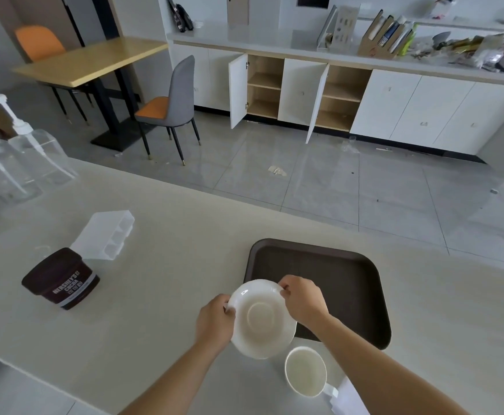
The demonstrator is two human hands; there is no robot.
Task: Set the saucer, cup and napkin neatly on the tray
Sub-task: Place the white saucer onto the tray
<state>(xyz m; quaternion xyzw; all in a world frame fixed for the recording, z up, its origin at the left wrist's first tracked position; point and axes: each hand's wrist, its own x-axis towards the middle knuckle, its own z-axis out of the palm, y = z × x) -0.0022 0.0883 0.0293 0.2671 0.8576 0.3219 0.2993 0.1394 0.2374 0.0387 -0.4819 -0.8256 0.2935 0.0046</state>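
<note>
A white saucer point(261, 320) is held tilted above the counter, overlapping the near left corner of the dark brown tray point(339, 283). My left hand point(214, 322) pinches its left rim and my right hand point(303, 299) pinches its far right rim. A white cup point(305, 371) stands on the counter just below the saucer, its handle pointing right. Beside the handle lies a white napkin point(349, 398), partly hidden under my right forearm. Nothing lies on the tray.
A brown cocoa tub point(62, 280) lies tilted at the left, with a white plastic holder point(104, 235) behind it. Clear pump bottles point(32, 154) stand at the far left. The counter's far edge point(184, 187) drops to a tiled floor.
</note>
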